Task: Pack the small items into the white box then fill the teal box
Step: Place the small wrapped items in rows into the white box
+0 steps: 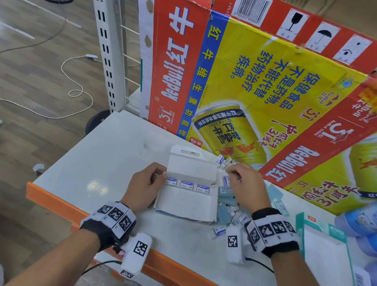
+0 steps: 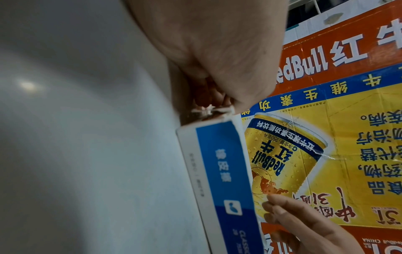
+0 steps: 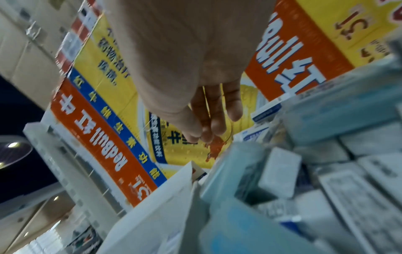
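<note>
White box (image 1: 185, 201): it lies open at the middle of our table (image 1: 106, 154), lid flap tipped back, with three small items (image 1: 187, 185) standing in a row inside.
Left hand (image 1: 145, 185): we pinch the box's left wall, fingers curled on the card.
Right hand (image 1: 246, 186): fingers are bent over the loose pile (image 1: 229, 208) just right of the box; whether it holds a piece, we cannot tell.
Teal box (image 1: 323, 250): it lies flat to the right, unfilled.
Risk: if our left grip slips, the light box may slide and the row topple.
Risk: a hasty reach may knock loose pieces toward the orange edge (image 1: 163, 265).
</note>
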The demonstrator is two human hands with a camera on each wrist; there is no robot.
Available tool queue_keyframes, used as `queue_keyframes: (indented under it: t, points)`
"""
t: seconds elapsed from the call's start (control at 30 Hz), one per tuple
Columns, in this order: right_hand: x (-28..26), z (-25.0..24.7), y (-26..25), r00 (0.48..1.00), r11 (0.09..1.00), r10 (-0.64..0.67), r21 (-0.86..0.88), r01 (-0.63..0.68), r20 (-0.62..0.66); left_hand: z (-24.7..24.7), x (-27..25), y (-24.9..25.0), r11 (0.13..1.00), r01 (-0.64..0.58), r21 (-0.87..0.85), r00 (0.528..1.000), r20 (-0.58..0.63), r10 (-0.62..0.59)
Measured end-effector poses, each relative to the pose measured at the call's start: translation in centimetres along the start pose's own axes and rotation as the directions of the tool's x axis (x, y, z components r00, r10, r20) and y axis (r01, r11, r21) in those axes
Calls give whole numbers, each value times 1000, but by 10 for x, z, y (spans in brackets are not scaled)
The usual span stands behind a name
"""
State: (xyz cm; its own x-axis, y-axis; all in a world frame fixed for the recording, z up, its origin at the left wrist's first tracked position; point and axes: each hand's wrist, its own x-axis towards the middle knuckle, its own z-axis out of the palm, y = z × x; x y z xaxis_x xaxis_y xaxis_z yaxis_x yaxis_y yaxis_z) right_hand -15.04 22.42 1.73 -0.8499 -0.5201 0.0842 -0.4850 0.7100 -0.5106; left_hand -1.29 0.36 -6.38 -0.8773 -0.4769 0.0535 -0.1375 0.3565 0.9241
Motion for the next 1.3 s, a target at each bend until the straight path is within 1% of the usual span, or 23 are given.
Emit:
queue_keyframes:
  t: [0.1, 0.23, 0.3, 0.4, 0.43, 0.5, 0.63, 0.7, 0.87, 0.93, 1.03, 1.1, 1.2, 1.3]
  points:
    - [1, -9, 10, 997, 998, 60, 7, -60, -44, -1, 1, -1, 1000, 0, -6, 1000, 2, 0]
    - [1, -12, 16, 998, 998, 63, -22, -63, -8, 0, 3, -2, 1000, 3, -2, 1000, -19, -3]
    - [3, -10, 17, 998, 997, 45, -60, -43, 31, 0, 3, -2, 1000, 6, 0, 1000, -28, -6]
    - [12, -7, 14, 996, 988, -29, -152, 41, 80, 0, 2, -1, 1000, 15, 7, 999, -32, -15]
    - [18, -6, 11, 992, 982, -56, -171, 74, 109, 0, 2, 0, 1000, 22, 10, 999, -31, -22]
    - [31, -3, 5, 974, 969, -89, -207, 133, 207, 0, 2, 1, 999, 40, 12, 999, -29, -40]
    - [55, 3, 0, 914, 952, -40, -263, 158, 404, -1, 0, 5, 997, 73, 20, 997, -39, -72]
    - [62, 7, 1, 887, 929, -18, -321, 186, 462, 0, -1, 7, 996, 84, 15, 995, -48, -83]
    - [76, 13, 6, 897, 907, -11, -373, 195, 442, 0, -2, 12, 993, 111, 51, 992, -73, -107]
    - [77, 13, 7, 903, 916, -44, -343, 207, 427, 0, -2, 13, 992, 109, 64, 991, -79, -104]
    - [76, 12, 9, 925, 918, -121, -315, 242, 360, 1, -2, 14, 991, 110, 74, 991, -81, -104]
    - [75, 10, 12, 915, 917, -137, -300, 262, 381, 1, -2, 14, 992, 104, 74, 992, -79, -98]
    - [75, 6, 13, 900, 944, -106, -243, 225, 422, 0, -2, 15, 994, 88, 72, 994, -73, -82]
    - [75, 5, 8, 888, 932, -71, -287, 221, 454, 0, -2, 14, 996, 75, 51, 996, -61, -71]
